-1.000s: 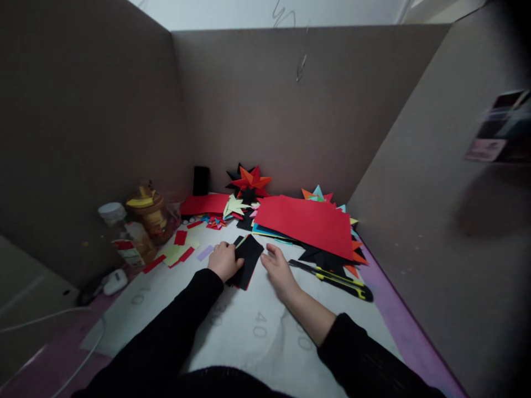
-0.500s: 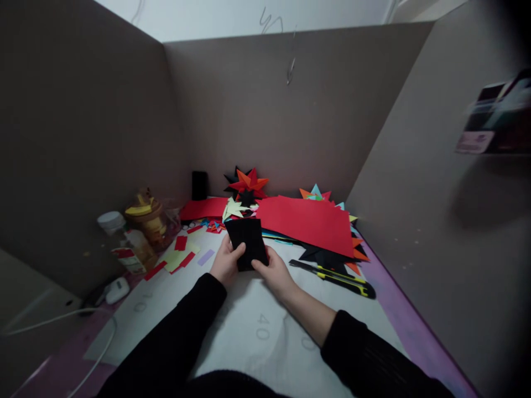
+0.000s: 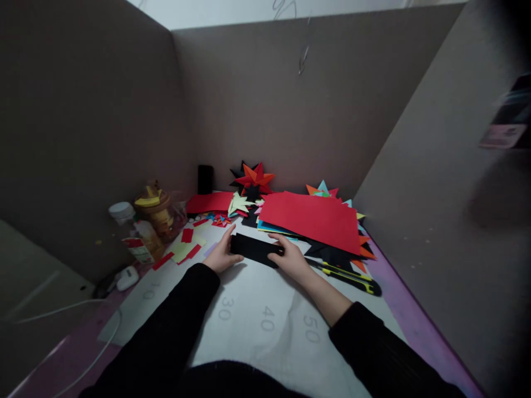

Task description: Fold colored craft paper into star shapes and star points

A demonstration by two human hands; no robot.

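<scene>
A dark rectangle of black paper [image 3: 254, 249] lies crosswise between a person's hands, above a white, number-printed sheet [image 3: 249, 331] on the surface, with the fingers of the left hand [image 3: 223, 252] and right hand [image 3: 289, 257] closed around its opposite ends. A black-and-yellow cutting tool [image 3: 352, 282] rests beside the right hand; farther back are a large red sheet [image 3: 311, 218] and a red-and-orange paper star [image 3: 256, 178].

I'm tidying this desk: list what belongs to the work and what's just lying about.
Belongs to the work:
black paper, between left grip and right grip
numbered white sheet underneath

Apparently lying about:
black-and-yellow cutter
large red sheet
bottle
</scene>
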